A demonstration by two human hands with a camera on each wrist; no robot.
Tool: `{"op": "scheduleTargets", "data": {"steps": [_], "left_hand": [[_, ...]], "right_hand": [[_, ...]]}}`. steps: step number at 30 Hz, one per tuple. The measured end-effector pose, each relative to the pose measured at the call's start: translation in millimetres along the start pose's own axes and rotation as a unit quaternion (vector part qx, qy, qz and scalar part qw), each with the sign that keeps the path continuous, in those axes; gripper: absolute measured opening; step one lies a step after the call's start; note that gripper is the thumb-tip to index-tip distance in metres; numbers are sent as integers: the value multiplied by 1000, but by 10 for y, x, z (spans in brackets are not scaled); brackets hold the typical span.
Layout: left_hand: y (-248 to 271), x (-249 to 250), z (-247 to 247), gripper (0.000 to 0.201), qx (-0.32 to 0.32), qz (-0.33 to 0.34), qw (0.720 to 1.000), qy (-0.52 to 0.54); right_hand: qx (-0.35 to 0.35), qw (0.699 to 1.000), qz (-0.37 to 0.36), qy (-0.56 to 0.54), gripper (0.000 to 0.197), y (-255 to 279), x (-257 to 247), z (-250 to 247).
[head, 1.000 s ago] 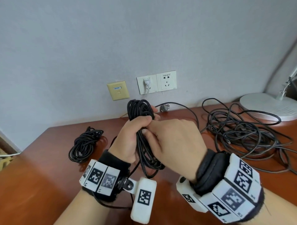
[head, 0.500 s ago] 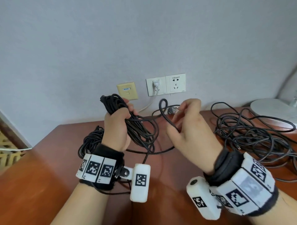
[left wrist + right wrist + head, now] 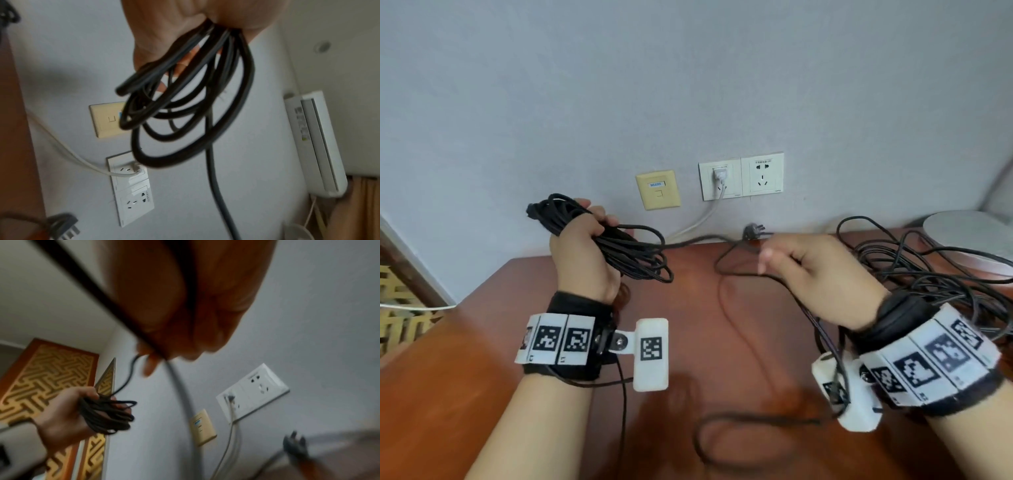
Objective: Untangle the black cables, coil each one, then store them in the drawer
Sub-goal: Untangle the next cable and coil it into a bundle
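Observation:
My left hand grips a coil of black cable held up over the left of the wooden table; the left wrist view shows the coil's loops hanging from my fist. From the coil a loose strand runs right into my right hand, whose fingers curl round it. More of the strand trails under that wrist and loops near the table's front. A black plug lies by the wall. No drawer is in view.
A tangled pile of black cables covers the table's right side, next to a round white lamp base. A white cord is plugged into the wall socket. A patterned wooden panel stands at the left.
My hands have drawn apart. The left hand carried the coil left, and the right hand pulled a strand out to the right and lower.

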State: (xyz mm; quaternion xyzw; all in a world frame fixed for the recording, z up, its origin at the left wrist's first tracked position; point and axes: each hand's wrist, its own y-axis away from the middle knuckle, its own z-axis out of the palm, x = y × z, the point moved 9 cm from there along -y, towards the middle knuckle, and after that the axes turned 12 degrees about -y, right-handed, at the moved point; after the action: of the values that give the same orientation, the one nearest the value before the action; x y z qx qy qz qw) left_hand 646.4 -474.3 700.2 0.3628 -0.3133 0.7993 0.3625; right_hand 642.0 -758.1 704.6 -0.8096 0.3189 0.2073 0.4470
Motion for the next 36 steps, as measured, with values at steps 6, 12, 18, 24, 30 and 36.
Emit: {"op": "scheduleTargets", "data": {"steps": [6,12,18,24,30,36], "left_hand": [[257,122,446,46,-184,80,979,36],[449,65,650,45,-216,149,961,-83],[307,21,453,43,-122,121,978,-116],[258,135,365,42,-90,124,985,-81],[316,170,517,44,-164,105,980,-41],[249,205,472,46,-204,67,976,-33]], "right_hand": [[-200,940,109,253,27,88,309,345],[-189,963,137,132,47,101,84,134],[-117,970,167,134,32,78,67,-504],[-60,941,173,286,16,25,597,-467],[36,961,89,259,13,-91,464,-530],[75,976,46,199,11,-81,286,-940]]}}
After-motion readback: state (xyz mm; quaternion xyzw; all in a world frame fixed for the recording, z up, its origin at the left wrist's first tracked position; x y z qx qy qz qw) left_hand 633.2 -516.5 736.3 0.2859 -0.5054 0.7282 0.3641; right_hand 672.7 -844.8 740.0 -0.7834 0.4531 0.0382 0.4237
